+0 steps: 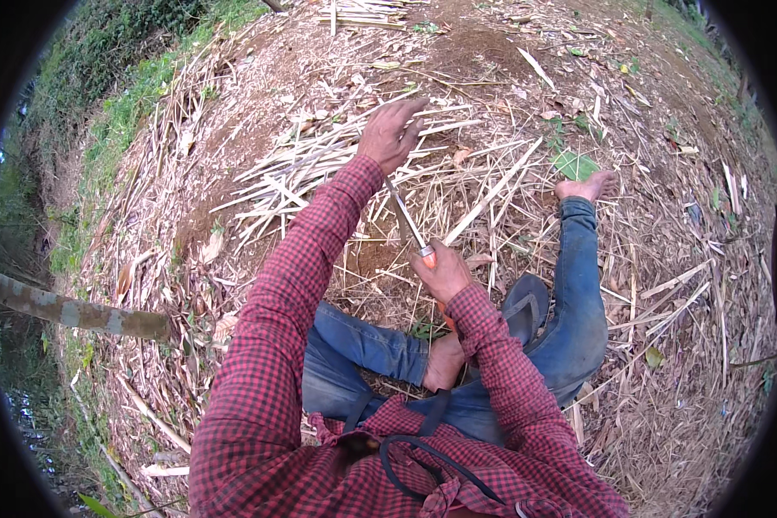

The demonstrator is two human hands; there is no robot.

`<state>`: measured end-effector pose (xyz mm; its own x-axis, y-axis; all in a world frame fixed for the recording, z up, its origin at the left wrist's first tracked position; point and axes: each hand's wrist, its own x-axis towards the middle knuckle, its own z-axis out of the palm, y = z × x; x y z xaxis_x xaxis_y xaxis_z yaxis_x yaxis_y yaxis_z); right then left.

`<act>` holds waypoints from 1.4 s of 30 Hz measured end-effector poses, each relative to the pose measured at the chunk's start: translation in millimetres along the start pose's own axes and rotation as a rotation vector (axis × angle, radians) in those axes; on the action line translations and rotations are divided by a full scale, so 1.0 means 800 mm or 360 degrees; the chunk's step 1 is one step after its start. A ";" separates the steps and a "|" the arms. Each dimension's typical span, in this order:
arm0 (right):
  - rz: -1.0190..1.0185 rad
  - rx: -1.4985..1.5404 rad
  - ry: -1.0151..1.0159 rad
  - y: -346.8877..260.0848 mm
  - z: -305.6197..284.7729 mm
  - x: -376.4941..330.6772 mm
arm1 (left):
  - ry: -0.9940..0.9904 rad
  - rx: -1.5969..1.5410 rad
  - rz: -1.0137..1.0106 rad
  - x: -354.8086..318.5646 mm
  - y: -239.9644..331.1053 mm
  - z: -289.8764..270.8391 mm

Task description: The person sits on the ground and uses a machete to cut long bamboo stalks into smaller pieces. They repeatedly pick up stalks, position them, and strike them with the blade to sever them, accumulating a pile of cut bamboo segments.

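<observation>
Bare dirt ground (pixel 259 129) littered with split bamboo strips (pixel 319 168); right hand (pixel 440 274) clamped on an orange-handled knife (pixel 406 220), its blade pointing toward the pile, left hand (pixel 391 134) spread open on the strips just beyond the knife tip, bare foot (pixel 585 186) near — a slip could cut fingers.

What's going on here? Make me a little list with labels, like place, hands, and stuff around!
place: outdoors, bare ground strewn with dry strips and leaves
person: sitting on the ground, barefoot, jeans and red checked shirt
left hand: stretched out, open, on a pile of split strips
right hand: grips a knife with an orange handle
nearby: a pole at the left, grass beyond
</observation>
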<state>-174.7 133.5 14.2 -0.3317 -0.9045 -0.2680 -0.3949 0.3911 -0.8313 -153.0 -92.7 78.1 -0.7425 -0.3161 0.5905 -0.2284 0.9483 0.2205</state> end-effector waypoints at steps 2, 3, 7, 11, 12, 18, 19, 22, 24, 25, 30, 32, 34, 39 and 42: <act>-0.0161 0.0083 0.0141 0.024 0.008 0.008 | 0.0339 -0.0255 -0.0430 -0.024 0.030 -0.026; -0.0252 0.0119 0.0215 0.033 0.010 0.015 | 0.0448 -0.0468 -0.0570 -0.047 0.036 -0.030; 0.0032 0.0687 -0.0008 0.038 0.000 0.014 | 0.0113 -0.0776 -0.0901 -0.125 0.080 -0.031; -0.0147 0.0441 0.0111 0.063 0.013 0.028 | 0.0053 -0.0760 -0.0855 -0.144 0.093 0.001; -0.0149 0.0388 0.0111 0.061 0.016 0.025 | 0.0145 -0.0733 -0.0843 -0.146 0.092 0.004; -0.0102 0.0069 0.0121 0.043 0.023 0.012 | 0.0452 -0.0615 -0.0761 -0.162 0.082 0.007; -0.0133 0.0052 0.0192 0.049 0.031 0.018 | 0.0485 -0.0565 -0.0724 -0.161 0.080 0.007; -0.0045 0.0433 0.0064 0.053 0.043 0.022 | 0.0490 -0.0597 -0.0781 -0.159 0.075 -0.003; 0.0137 0.1002 -0.0214 0.055 0.042 0.029 | 0.0464 -0.0648 -0.0813 -0.168 0.059 0.001; 0.0118 0.1028 -0.0210 0.053 0.038 0.025 | 0.0404 -0.0699 -0.0872 -0.176 0.064 -0.001; -0.0112 -0.0134 -0.0042 0.033 0.035 0.005 | 0.0032 -0.0862 -0.1075 -0.184 0.074 -0.017; -0.0047 -0.0207 -0.0031 0.033 0.041 0.002 | -0.0053 -0.0647 -0.0730 -0.187 0.059 -0.019; 0.0045 -0.0231 -0.0119 0.048 0.046 0.010 | -0.0057 -0.0630 -0.0742 -0.185 0.057 -0.021; 0.0161 -0.0136 -0.0298 0.073 0.055 0.033 | -0.0013 -0.0605 -0.0682 -0.177 0.057 -0.018; 0.0245 0.0295 -0.0399 0.086 0.060 0.041 | -0.0079 -0.0400 -0.0639 -0.172 0.065 -0.018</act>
<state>-171.3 122.9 -75.1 -0.1452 -0.8601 -0.4890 -0.1864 0.5092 -0.8402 -53.3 0.0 19.4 -0.6573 -0.6485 0.3840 -0.3484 0.7132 0.6083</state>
